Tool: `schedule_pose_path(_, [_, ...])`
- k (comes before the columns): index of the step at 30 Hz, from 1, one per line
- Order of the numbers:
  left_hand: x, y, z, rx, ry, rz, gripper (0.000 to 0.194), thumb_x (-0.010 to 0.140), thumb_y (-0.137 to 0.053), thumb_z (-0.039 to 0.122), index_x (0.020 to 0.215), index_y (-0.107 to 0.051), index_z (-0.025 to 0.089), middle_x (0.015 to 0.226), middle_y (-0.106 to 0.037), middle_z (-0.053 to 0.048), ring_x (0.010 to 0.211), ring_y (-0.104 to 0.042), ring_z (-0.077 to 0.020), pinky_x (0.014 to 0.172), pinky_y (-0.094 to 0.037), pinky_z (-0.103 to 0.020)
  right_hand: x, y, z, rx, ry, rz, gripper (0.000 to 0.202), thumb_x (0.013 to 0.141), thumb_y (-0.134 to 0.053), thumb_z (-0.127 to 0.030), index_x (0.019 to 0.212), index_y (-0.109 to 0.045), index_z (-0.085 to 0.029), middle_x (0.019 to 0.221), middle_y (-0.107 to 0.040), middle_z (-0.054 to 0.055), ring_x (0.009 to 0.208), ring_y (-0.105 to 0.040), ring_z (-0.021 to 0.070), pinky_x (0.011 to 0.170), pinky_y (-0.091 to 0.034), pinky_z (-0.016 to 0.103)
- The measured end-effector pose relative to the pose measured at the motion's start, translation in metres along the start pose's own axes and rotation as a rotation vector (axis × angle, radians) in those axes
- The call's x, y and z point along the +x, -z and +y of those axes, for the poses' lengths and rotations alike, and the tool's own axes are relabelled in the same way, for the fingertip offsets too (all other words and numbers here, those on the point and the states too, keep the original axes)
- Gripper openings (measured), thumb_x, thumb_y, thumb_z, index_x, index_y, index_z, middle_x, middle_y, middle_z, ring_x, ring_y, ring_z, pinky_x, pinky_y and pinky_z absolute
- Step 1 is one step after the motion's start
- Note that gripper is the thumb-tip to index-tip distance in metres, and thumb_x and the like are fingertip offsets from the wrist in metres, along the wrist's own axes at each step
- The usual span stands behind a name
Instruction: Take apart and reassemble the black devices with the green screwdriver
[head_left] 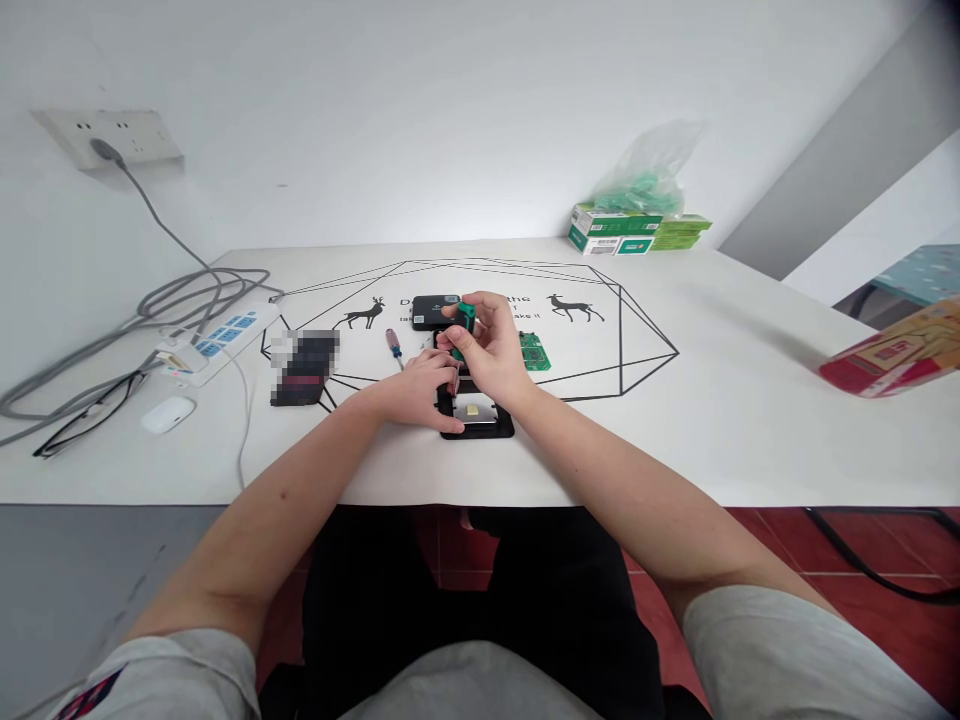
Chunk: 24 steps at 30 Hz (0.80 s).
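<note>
My right hand point(495, 350) is wrapped round the green and black handle of a screwdriver point(465, 318), which stands roughly upright with its shaft pointing down. Beneath it lies a black device casing point(495, 430) with a silver metal plate point(486, 411) and a small pale square pad point(472, 410) on it. My left hand point(424, 385) grips the casing's left side, thumb near its front edge and fingers close to the screwdriver shaft. The exact spot of the screwdriver tip is hidden by my fingers. Partly behind my right hand is a green circuit board point(535, 351).
Behind my hands lies a black box-like part point(429, 312). A second screwdriver point(394, 345) rests to the left, near a blurred dark phone-like object point(306, 368). Further left are a power strip point(232, 335), glasses point(90, 415) and a white mouse point(169, 414). Green boxes point(619, 228) stand by the wall.
</note>
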<state>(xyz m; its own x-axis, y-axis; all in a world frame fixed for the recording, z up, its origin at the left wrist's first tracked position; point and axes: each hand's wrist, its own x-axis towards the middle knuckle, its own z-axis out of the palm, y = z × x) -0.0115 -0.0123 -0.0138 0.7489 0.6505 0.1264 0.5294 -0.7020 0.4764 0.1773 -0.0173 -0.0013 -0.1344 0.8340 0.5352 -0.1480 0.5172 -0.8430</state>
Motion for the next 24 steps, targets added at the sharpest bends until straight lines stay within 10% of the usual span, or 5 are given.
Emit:
schedule_pose_path(5, [-0.001,-0.001,-0.003,0.022,0.026,-0.012,0.053,0.077,-0.095,0.065,0.107,-0.074,0.027,0.145,-0.066,-0.013,0.155,-0.043,-0.0472,0.130,-0.039,-0.065,-0.002,0.002,0.000,-0.027,0.013,-0.027,0.059,0.093,-0.077,-0.073,0.130,-0.050,-0.036,0.132,-0.073,0.006,0.097,-0.077,0.0231,0.096,-0.068,0.048])
schedule_pose_path(11, [-0.001,-0.001,-0.013,0.015,0.071,-0.030,0.114,0.072,-0.090,0.084,0.163,-0.054,0.027,0.179,-0.040,-0.018,0.169,-0.024,-0.0521,0.136,-0.026,-0.069,0.004,0.010,0.004,-0.112,0.170,0.021,0.049,0.088,-0.086,-0.065,0.117,-0.063,-0.032,0.120,-0.064,0.004,0.106,-0.065,0.0221,0.091,-0.061,0.041])
schedule_pose_path(18, [-0.001,0.002,-0.017,0.121,0.131,-0.109,0.126,0.073,-0.078,0.098,0.167,-0.050,0.019,0.182,-0.033,-0.024,0.171,-0.016,-0.0547,0.137,-0.021,-0.070,0.011,0.015,0.000,0.007,0.120,-0.054,0.049,0.089,-0.085,-0.070,0.111,-0.065,-0.031,0.094,-0.059,-0.001,0.078,-0.053,0.0162,0.063,-0.051,0.031])
schedule_pose_path(24, [-0.002,0.003,-0.018,0.126,0.135,-0.105,0.125,0.074,-0.076,0.099,0.167,-0.051,0.019,0.183,-0.031,-0.024,0.169,-0.019,-0.0564,0.136,-0.025,-0.071,0.010,0.019,-0.007,0.098,0.044,-0.179,0.045,0.095,-0.080,-0.068,0.117,-0.069,-0.031,0.104,-0.070,0.002,0.088,-0.066,0.0174,0.079,-0.062,0.035])
